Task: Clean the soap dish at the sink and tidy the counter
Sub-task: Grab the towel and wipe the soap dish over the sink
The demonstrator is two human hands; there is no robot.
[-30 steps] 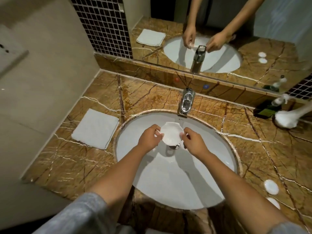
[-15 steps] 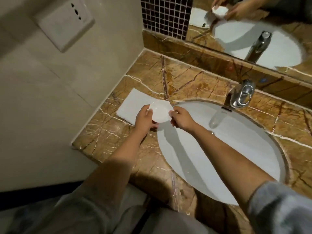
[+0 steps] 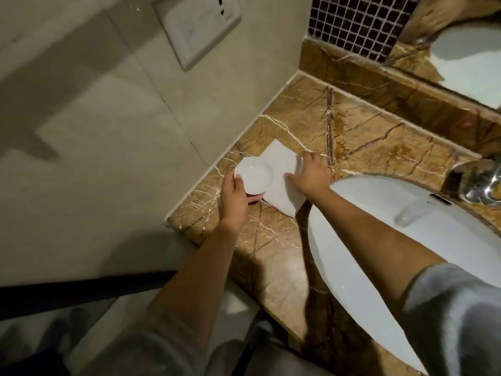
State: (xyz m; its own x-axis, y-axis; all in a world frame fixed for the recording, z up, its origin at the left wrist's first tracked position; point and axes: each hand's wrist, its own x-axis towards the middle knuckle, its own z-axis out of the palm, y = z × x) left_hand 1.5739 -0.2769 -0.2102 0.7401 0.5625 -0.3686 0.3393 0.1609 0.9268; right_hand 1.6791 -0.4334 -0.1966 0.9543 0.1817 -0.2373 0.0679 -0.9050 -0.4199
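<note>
Over the towel, left hand grips soap dish.

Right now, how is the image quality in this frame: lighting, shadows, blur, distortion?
Head view: dim, warm light; a broad soft shadow crosses the wall. Wide-angle distortion tilts and bends the counter and the sink rim. The grey sleeve is smeared and soft at the lower edge. The soap dish and towel are bright with little surface detail; the faucet shows glare.

Single head-worn view, looking steeply down and leftward at the counter corner, sink at frame right.
</note>
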